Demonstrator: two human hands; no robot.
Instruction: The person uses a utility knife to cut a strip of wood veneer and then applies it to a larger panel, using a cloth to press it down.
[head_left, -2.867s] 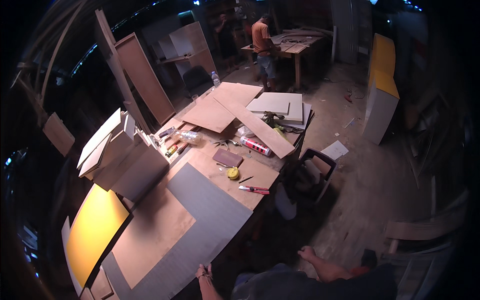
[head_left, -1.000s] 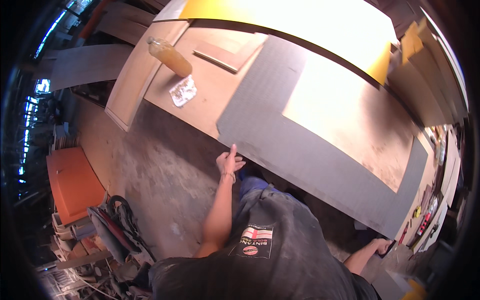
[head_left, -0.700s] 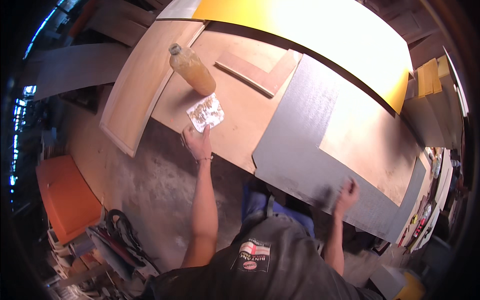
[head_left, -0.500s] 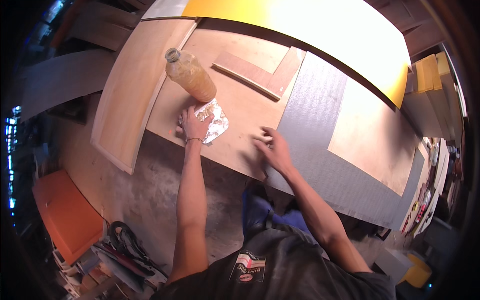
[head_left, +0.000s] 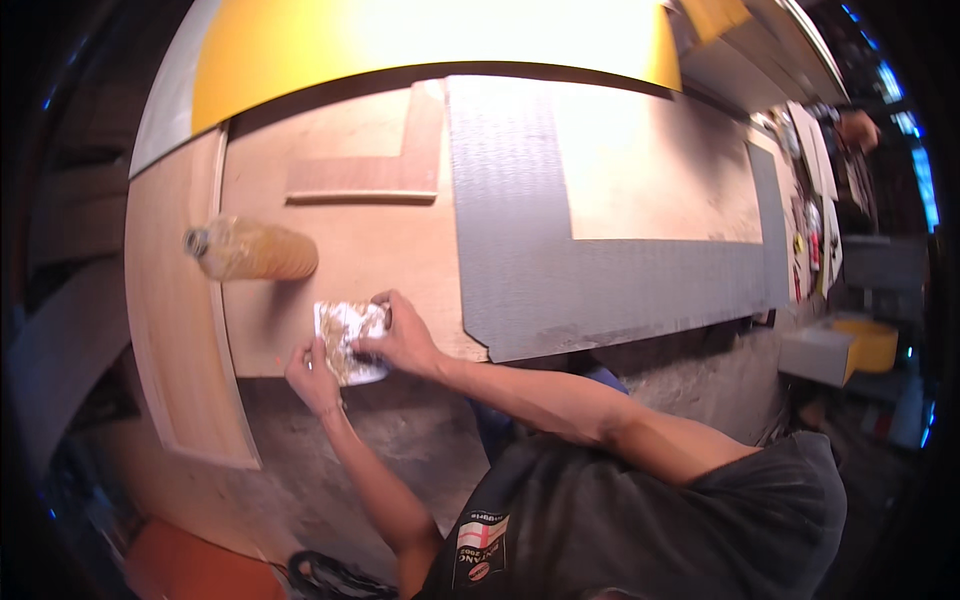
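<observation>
A shiny silver foil piece (head_left: 345, 318) with brownish patches lies between my hands at the front edge of the plywood tabletop (head_left: 400, 265). My left hand (head_left: 313, 377) pinches its near left side. Curled over its right side is my right hand (head_left: 407, 342), with the thumb and fingers closed on the foil. Whether it is a flat sheet or a packet I cannot tell. A clear plastic bottle (head_left: 262, 250), partly filled with something amber, stands behind and to the left of the foil, apart from both hands.
An L-shaped wood piece (head_left: 360, 180) lies farther back. To the right is a grey sheet (head_left: 510, 220) with a cut-out corner. A yellow panel (head_left: 300, 60) spans the far side. On the left lies a wooden panel (head_left: 175, 300); an orange panel (head_left: 205, 565) is below.
My view has turned, shifting the table in the picture. My right hand has come from the open tabletop to the foil. The foil has moved to the table's front edge.
</observation>
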